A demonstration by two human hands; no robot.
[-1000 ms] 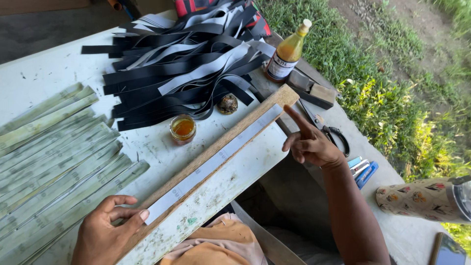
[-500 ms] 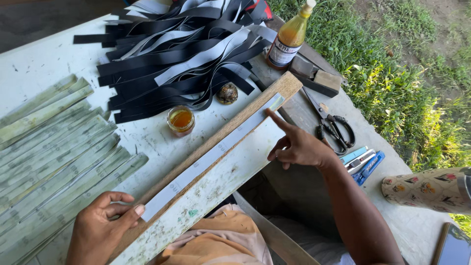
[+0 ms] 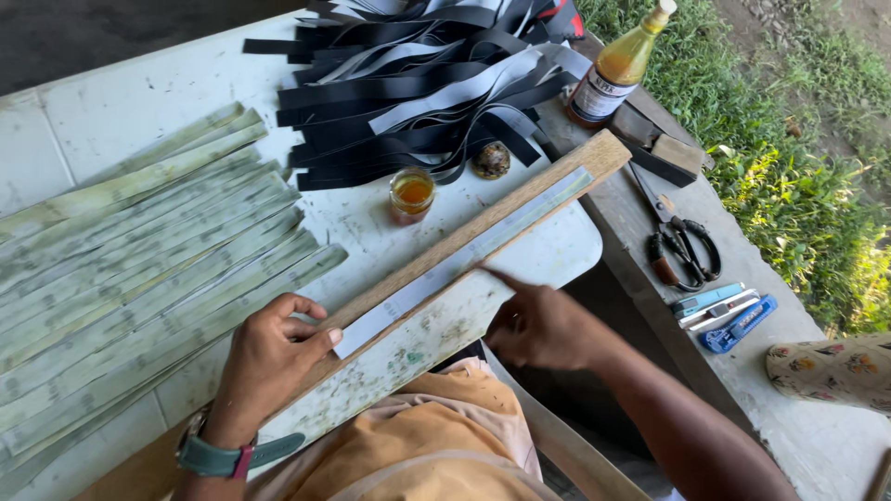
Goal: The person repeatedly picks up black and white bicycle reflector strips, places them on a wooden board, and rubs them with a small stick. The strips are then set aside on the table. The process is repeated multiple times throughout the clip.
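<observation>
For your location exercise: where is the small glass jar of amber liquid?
Head view, centre: the small glass jar of amber liquid stands on the white table, between black strips and long wooden board.

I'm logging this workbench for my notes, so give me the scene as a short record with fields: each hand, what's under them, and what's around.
left hand: presses the near end of the pale strip, thumb on it
right hand: fingertip on the strip's middle
support: strip lies along a long wooden board, set diagonally on the white table
left of board: green leaf strips
behind: black bands, small jar, bottle
right: scissors, cutters
</observation>
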